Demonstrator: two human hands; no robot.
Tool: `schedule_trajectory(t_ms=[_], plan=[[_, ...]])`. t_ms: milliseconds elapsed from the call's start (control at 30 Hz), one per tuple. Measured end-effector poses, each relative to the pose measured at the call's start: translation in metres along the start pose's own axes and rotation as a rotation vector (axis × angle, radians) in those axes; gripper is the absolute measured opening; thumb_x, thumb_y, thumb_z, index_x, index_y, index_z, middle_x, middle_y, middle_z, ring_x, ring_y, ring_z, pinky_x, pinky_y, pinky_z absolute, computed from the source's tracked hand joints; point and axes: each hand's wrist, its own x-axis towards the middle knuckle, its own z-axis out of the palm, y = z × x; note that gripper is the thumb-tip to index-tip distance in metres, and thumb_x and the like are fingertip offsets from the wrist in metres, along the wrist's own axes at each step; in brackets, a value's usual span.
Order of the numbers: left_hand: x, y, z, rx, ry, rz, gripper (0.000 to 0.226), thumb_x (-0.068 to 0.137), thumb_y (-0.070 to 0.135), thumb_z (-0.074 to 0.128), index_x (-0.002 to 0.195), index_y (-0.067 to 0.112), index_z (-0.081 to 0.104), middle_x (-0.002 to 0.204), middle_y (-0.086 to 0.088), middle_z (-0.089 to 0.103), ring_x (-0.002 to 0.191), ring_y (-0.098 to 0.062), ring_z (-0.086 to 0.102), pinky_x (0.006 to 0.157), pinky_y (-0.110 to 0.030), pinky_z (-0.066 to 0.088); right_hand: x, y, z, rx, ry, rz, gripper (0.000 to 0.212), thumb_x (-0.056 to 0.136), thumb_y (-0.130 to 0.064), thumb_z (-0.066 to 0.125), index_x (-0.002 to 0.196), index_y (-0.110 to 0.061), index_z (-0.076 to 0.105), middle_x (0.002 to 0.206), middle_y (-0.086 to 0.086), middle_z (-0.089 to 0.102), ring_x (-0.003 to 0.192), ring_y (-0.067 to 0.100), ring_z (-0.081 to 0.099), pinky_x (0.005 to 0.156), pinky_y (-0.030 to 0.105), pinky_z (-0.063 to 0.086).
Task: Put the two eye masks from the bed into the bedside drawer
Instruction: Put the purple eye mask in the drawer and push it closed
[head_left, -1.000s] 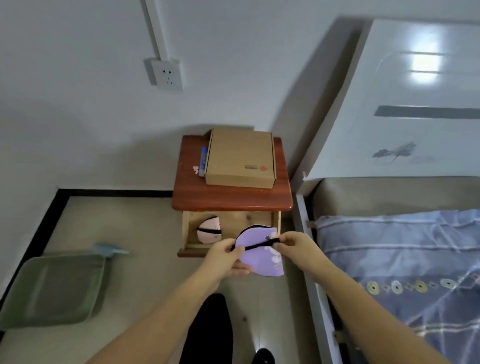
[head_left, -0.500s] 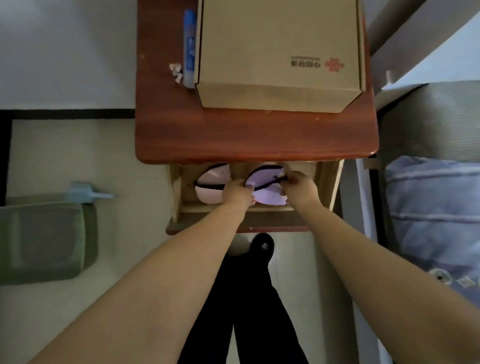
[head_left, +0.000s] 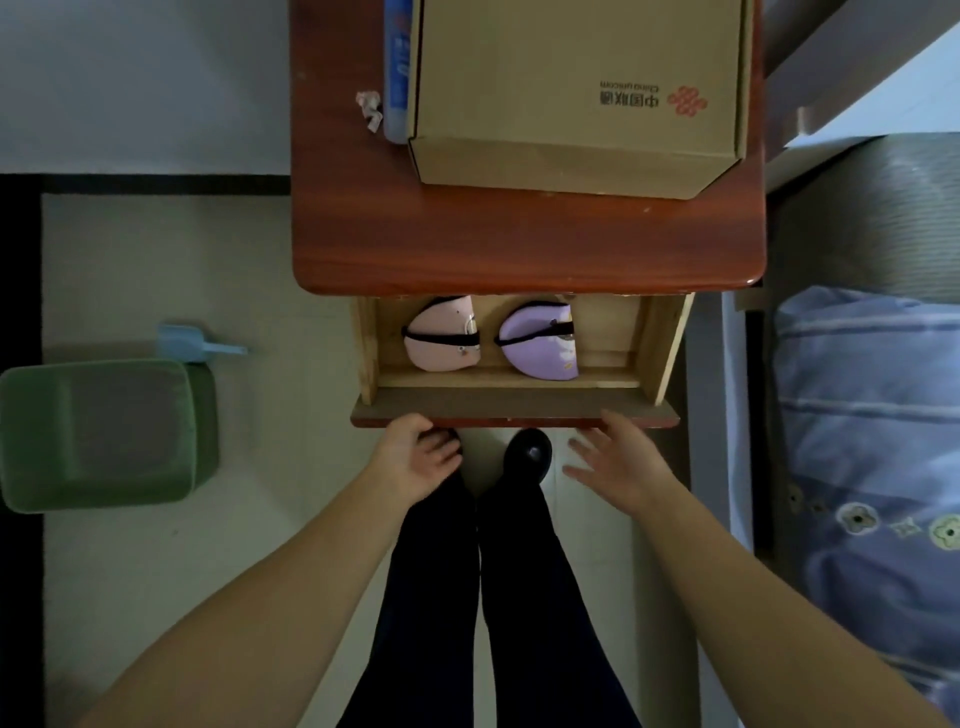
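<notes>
The bedside drawer (head_left: 514, 405) stands pulled out under the reddish wooden tabletop. Inside it lie two folded eye masks side by side, each wrapped by a black strap: a pink eye mask (head_left: 441, 340) on the left and a purple eye mask (head_left: 540, 340) on the right. My left hand (head_left: 415, 457) is just below the drawer's front edge at its left end, fingers loosely curled, holding nothing. My right hand (head_left: 618, 462) hovers at the front edge further right, fingers spread and empty.
A cardboard box (head_left: 576, 88) and a blue tube (head_left: 397, 67) sit on the bedside table (head_left: 519, 244). A green bin (head_left: 104, 431) and a blue scoop (head_left: 192, 345) are on the floor to the left. The bed with blue bedding (head_left: 872, 426) is to the right. My legs and a black shoe (head_left: 530, 452) are below the drawer.
Both hands have let go of the purple eye mask inside the drawer and drawn back to the drawer's front edge. The view has moved closer and looks more steeply down.
</notes>
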Motion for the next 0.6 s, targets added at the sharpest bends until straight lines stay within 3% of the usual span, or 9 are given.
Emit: schedule_trajectory(t_ms=[100, 200, 333, 467, 600], plan=[[-0.013, 0.002, -0.002, -0.252, -0.039, 0.064, 0.040, 0.087, -0.005, 0.026, 0.123, 0.004, 0.042, 0.150, -0.018, 0.031, 0.138, -0.033, 0.030, 0.117, -0.047, 0.020, -0.008, -0.001, 0.001, 0.148, -0.017, -0.100, 0.029, 0.095, -0.016, 0.039, 0.122, -0.009, 0.048, 0.142, 0.014, 0.043, 0.126, 0.028, 0.047, 0.104, 0.055, 0.032], [-0.039, 0.002, 0.000, -0.313, -0.105, 0.092, 0.040, 0.087, -0.006, 0.025, 0.122, 0.000, 0.042, 0.150, -0.021, 0.027, 0.139, -0.036, 0.028, 0.116, -0.051, 0.021, -0.025, -0.006, 0.002, 0.180, -0.017, -0.160, 0.041, 0.095, -0.005, 0.028, 0.135, -0.004, 0.036, 0.145, 0.020, 0.037, 0.126, 0.033, 0.046, 0.105, 0.053, 0.037], [-0.067, 0.018, 0.016, -0.374, -0.202, 0.091, 0.055, 0.087, -0.004, 0.022, 0.141, -0.007, 0.016, 0.154, -0.025, 0.016, 0.142, -0.039, 0.016, 0.114, -0.055, 0.018, -0.045, -0.033, 0.010, 0.163, -0.089, -0.222, 0.045, 0.094, 0.000, 0.027, 0.138, -0.005, 0.035, 0.141, 0.022, 0.042, 0.125, 0.034, 0.047, 0.091, 0.051, 0.047], [-0.064, 0.040, 0.045, -0.384, -0.231, 0.139, 0.058, 0.085, -0.004, 0.023, 0.143, -0.003, 0.016, 0.153, -0.024, 0.018, 0.142, -0.039, 0.018, 0.114, -0.055, 0.019, -0.041, -0.070, 0.032, 0.189, -0.085, -0.252, 0.054, 0.089, 0.008, 0.027, 0.142, -0.002, 0.025, 0.145, 0.023, 0.036, 0.129, 0.036, 0.042, 0.096, 0.053, 0.042], [-0.052, 0.070, 0.070, -0.351, -0.289, 0.219, 0.049, 0.084, -0.004, 0.024, 0.133, 0.000, 0.029, 0.147, -0.023, 0.029, 0.138, -0.041, 0.027, 0.112, -0.057, 0.022, -0.031, -0.098, 0.058, 0.241, -0.055, -0.314, 0.057, 0.077, 0.017, 0.022, 0.127, -0.001, 0.041, 0.139, 0.022, 0.044, 0.127, 0.038, 0.044, 0.099, 0.054, 0.038]])
